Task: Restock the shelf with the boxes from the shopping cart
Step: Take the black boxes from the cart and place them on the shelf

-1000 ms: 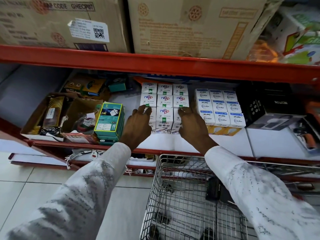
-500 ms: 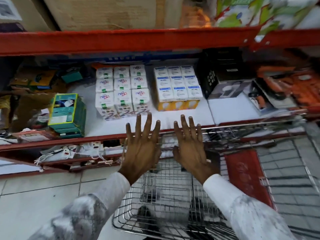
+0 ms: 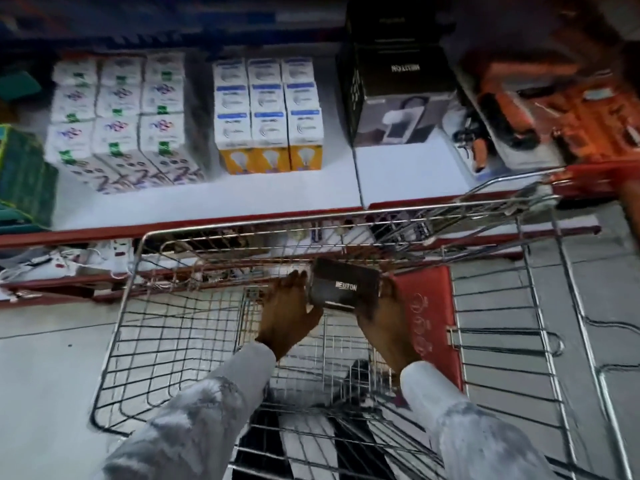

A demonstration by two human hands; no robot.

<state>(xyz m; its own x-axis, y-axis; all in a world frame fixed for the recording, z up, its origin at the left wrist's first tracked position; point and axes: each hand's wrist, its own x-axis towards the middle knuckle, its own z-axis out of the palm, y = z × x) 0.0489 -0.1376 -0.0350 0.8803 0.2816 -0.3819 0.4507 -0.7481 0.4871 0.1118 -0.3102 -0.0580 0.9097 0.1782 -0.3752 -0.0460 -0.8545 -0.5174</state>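
Observation:
Inside the wire shopping cart (image 3: 145,237) a black box (image 3: 343,285) with white lettering is gripped from both sides. My left hand (image 3: 289,313) holds its left end, and my right hand (image 3: 389,320) holds its right end. The white shelf (image 3: 277,199) beyond the cart carries a block of white boxes with green marks (image 3: 117,119), a block of white-and-yellow bulb boxes (image 3: 268,116) and matching black boxes (image 3: 398,95) further right. More dark shapes lie low in the cart, blurred.
A red flap (image 3: 427,327) stands in the cart to the right of my hands. A green box stack (image 3: 24,174) sits at the shelf's left, orange tool packs (image 3: 561,112) at its right. Cables and sockets (image 3: 86,254) lie on the lower shelf.
My hands left the white boxes on the shelf, drew back and down into the cart, and closed on the black box. The view tilted down and shifted right.

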